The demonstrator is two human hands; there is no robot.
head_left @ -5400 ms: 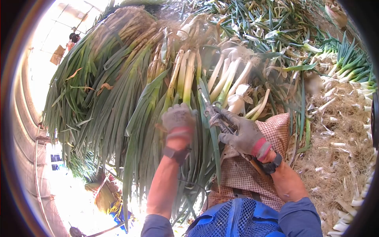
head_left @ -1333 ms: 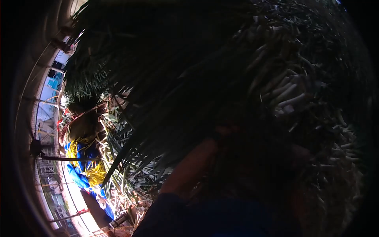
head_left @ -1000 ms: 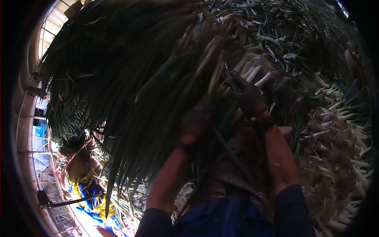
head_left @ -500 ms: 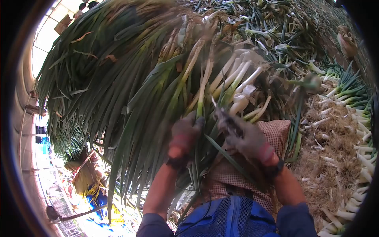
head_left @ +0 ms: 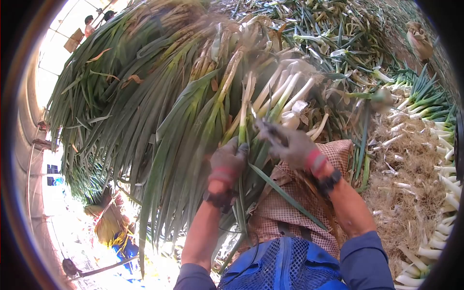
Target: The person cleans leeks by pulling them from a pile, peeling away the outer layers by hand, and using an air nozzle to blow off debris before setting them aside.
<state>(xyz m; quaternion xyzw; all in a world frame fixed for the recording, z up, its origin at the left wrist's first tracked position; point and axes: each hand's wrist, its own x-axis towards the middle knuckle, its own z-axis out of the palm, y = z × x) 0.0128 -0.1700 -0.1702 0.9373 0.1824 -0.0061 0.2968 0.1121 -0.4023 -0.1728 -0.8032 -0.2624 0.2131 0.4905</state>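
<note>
My left hand, in a grey glove with a red cuff, is closed round the green part of a leek. The leek's pale stem points up and away from me. My right hand, gloved the same way, grips a small knife. Its light blade tip is close beside the held stem; fingers hide most of the handle. Just beyond the right hand lie several white-stemmed leeks, roots facing away. Under both hands, a red-and-white checked cloth covers my lap.
A tall heap of long-leaved leeks fills the left side. Leaf scraps cover the far ground. To the right, cut roots lie beside a curved row of trimmed leeks. People are far off at upper left.
My right hand with the knife has shifted slightly left and up, closer to the stem in my left hand. The left hand keeps its hold on the leek.
</note>
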